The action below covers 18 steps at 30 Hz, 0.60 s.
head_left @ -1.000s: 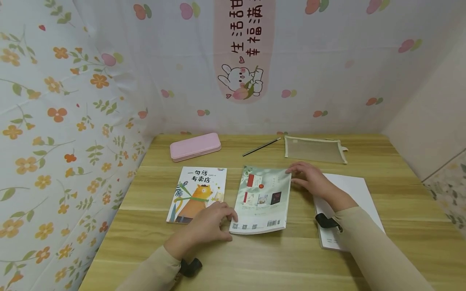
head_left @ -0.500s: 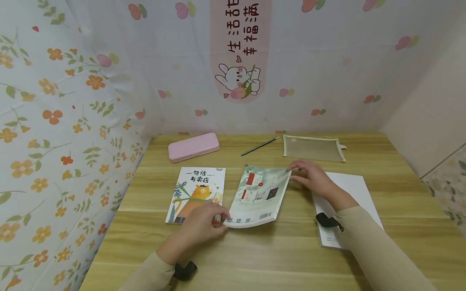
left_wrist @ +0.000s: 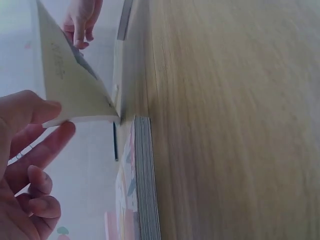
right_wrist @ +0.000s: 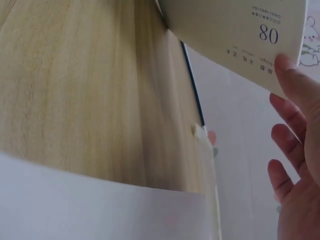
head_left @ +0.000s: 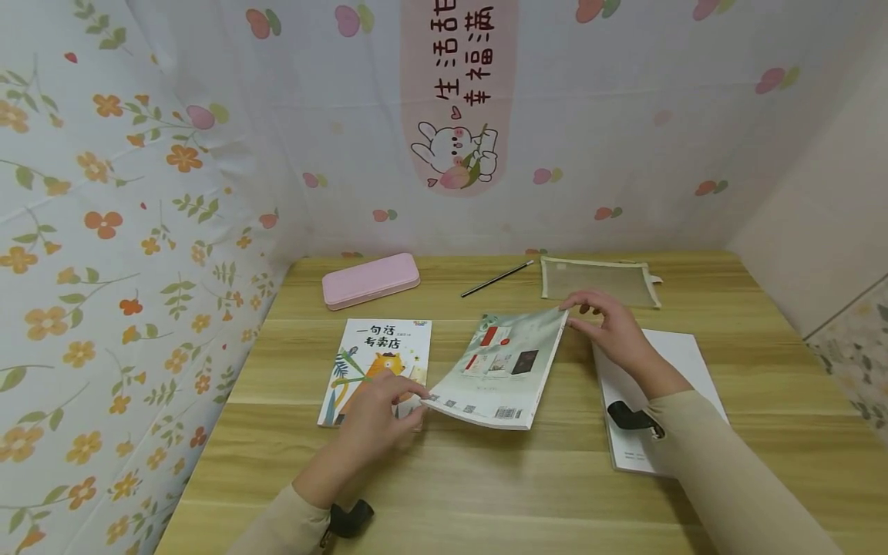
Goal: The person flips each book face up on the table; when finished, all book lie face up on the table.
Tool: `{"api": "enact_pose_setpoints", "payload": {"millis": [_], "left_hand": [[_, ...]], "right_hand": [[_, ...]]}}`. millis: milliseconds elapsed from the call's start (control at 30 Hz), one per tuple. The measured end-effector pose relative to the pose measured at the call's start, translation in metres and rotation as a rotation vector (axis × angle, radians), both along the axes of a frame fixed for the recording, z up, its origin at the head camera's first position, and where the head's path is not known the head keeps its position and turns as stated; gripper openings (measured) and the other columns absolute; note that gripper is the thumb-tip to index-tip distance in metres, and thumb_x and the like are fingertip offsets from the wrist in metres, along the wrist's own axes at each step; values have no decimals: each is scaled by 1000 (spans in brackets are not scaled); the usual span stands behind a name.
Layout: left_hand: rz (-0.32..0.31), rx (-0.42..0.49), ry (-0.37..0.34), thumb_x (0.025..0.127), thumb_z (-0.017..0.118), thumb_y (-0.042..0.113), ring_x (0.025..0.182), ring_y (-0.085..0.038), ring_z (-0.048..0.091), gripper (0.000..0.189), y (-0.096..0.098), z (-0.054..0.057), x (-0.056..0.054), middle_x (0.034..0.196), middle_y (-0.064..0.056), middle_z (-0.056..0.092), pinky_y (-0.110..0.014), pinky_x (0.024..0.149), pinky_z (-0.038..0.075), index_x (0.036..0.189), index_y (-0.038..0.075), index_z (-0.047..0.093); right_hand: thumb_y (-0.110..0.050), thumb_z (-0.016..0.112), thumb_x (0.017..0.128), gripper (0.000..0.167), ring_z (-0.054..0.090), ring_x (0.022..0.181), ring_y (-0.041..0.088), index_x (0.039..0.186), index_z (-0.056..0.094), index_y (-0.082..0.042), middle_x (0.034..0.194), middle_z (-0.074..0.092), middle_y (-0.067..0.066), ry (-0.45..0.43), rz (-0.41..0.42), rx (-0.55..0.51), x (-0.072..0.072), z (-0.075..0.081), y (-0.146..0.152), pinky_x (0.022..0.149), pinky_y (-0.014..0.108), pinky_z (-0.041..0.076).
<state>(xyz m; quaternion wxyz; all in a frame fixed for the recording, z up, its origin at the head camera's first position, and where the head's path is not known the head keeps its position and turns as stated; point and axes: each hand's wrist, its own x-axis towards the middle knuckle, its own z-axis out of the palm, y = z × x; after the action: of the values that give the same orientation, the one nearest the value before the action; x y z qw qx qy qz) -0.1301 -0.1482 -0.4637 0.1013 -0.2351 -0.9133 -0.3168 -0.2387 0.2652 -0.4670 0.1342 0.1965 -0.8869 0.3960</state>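
Both hands hold a thin magazine (head_left: pixel 501 362) up at a tilt over the middle of the table, its pale green back cover facing up. The left hand (head_left: pixel 378 412) pinches its near left corner between thumb and fingers, as the left wrist view confirms on the magazine's edge (left_wrist: pixel 90 118). At the far right corner, the right hand (head_left: pixel 613 335) grips between thumb and index finger, other fingers (right_wrist: pixel 287 140) loosely bent. In the right wrist view, the underside (right_wrist: pixel 235 40) shows a large "08". A picture book (head_left: pixel 380 339) with an orange animal lies beneath the left hand.
A pink case (head_left: pixel 371 279), a dark pencil (head_left: pixel 496 279) and a mesh zip pouch (head_left: pixel 597 282) lie along the back of the wooden table (head_left: pixel 444 493). Under the right forearm is a white-covered book (head_left: pixel 680 362). A patterned cloth (head_left: pixel 333 139) hangs behind.
The magazine, lying nearly flat a second ago, has been lifted and tilted, its right side higher. The left hand has moved left and a little away; the right hand has risen with its corner.
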Motion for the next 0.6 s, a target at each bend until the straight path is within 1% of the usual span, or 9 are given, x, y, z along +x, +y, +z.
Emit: {"api": "enact_pose_setpoints", "payload": {"millis": [67, 167, 233, 300, 367, 467, 533, 600], "left_hand": [[8, 15, 33, 81, 88, 16, 68, -6, 40, 19, 0, 0, 0, 70, 0, 58, -18, 57, 34, 94, 26, 78], [10, 54, 67, 82, 87, 15, 69, -7, 42, 18, 0, 1, -1, 72, -1, 59, -19, 58, 36, 94, 24, 77], [4, 96, 97, 82, 86, 12, 68, -10, 43, 18, 1, 0, -2, 71, -3, 58, -19, 58, 36, 95, 21, 77], [0, 140, 136, 82, 86, 9, 64, -12, 44, 19, 1, -1, -3, 69, -4, 56, -19, 58, 35, 96, 17, 77], [0, 180, 178, 81, 86, 6, 60, -15, 43, 19, 0, -3, -4, 65, -6, 52, -17, 56, 33, 95, 14, 77], [0, 233, 240, 80, 85, 4, 57, -17, 42, 19, 0, -4, -6, 63, -5, 48, -15, 55, 30, 95, 12, 77], [0, 271, 256, 81, 84, 4, 58, -15, 41, 19, 0, -3, -7, 63, -3, 46, -15, 55, 30, 96, 13, 77], [3, 309, 247, 82, 83, 4, 60, -12, 41, 19, 0, -1, -7, 64, -1, 46, -15, 55, 31, 97, 14, 77]], "right_hand": [[-2, 75, 91, 22, 54, 103, 19, 110, 73, -13, 123, 68, 12, 2, 6, -8, 0, -1, 1, 86, 33, 40], [-1, 75, 91, 21, 52, 110, 5, 110, 72, -12, 123, 68, 14, -4, 10, -23, -2, -1, 2, 89, 42, 40], [-1, 75, 92, 21, 49, 113, -4, 110, 71, -11, 124, 68, 14, -7, 9, -36, -2, 0, 2, 91, 48, 40], [-2, 75, 91, 22, 49, 112, -8, 111, 71, -11, 122, 69, 13, 0, 5, -51, -2, 2, 2, 92, 47, 40], [-2, 75, 91, 22, 51, 108, -8, 111, 71, -11, 120, 70, 11, 14, -8, -54, -1, 4, 2, 91, 42, 40], [0, 76, 90, 22, 55, 102, 1, 110, 72, -9, 114, 71, 11, 44, -27, -73, -2, 5, 2, 89, 33, 41], [3, 76, 89, 23, 57, 98, 8, 109, 72, -7, 112, 71, 11, 62, -32, -102, -2, 6, 1, 87, 30, 41], [7, 76, 87, 23, 58, 97, 12, 107, 72, -3, 109, 71, 12, 55, -17, -176, -1, 7, 1, 86, 30, 41]]}}
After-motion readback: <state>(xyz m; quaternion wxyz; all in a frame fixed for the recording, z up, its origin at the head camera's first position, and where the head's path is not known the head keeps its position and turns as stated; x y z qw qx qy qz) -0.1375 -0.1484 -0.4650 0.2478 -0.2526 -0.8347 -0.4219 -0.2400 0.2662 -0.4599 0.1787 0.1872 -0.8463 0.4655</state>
